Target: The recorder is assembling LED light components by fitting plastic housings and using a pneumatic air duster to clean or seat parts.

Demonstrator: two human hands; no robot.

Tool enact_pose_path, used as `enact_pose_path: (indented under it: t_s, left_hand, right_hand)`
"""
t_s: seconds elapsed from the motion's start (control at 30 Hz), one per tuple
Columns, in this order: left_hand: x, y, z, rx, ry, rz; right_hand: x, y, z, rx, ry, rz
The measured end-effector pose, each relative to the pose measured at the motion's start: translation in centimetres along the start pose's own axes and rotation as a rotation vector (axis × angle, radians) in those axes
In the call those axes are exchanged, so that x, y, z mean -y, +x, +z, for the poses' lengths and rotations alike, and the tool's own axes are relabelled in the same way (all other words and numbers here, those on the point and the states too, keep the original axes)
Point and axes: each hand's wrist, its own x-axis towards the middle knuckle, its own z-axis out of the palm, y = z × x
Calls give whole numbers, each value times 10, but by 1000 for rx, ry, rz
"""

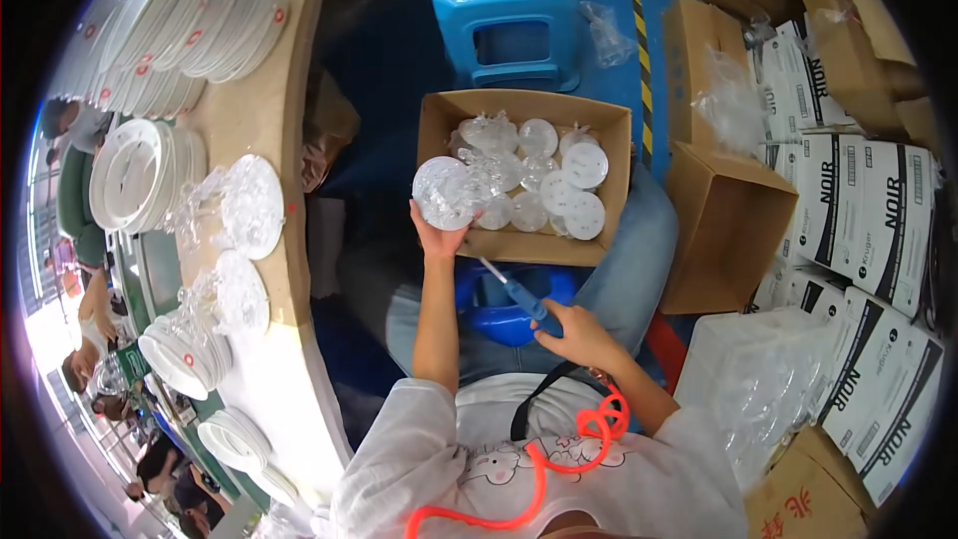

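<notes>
My left hand (439, 237) grips a round white disc (440, 190) with crumpled clear plastic film on it, held over the left edge of an open cardboard box (544, 252). Inside that box lie several white discs (585, 166), some tangled in clear wrap. My right hand (584, 337) is closed around the handle of a blue air blow gun (527, 299). Its thin metal nozzle points up and left toward the box, apart from the disc. An orange coiled hose (540, 474) runs across my shirt to a metal fitting by my right hand.
A blue plastic stool (504, 15) stands beyond the box. On the left, a bench (299, 359) carries stacked white rings (205, 15) and film-wrapped discs (251, 207). To the right are an empty cardboard box (728, 230), printed white cartons (863, 210) and a clear plastic bag (748, 379).
</notes>
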Motion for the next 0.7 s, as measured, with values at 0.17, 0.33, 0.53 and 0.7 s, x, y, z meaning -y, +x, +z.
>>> enact_pose_path:
  t_s: [0.17, 0.33, 0.53, 0.7]
  left_hand:
    - [-7, -6, -7, 0, 75, 38]
    - [-3, -10, -18, -63, 287, 86]
    - [16, -12, -2, 35, 347, 30]
    - [15, -9, 23, -48, 244, 39]
  right_hand:
    - [23, 3, 3, -21, -17, -49]
    - [39, 24, 2, -54, -98, -15]
    - [32, 17, -5, -128, 29, -70]
    - [24, 14, -3, -94, -18, 6]
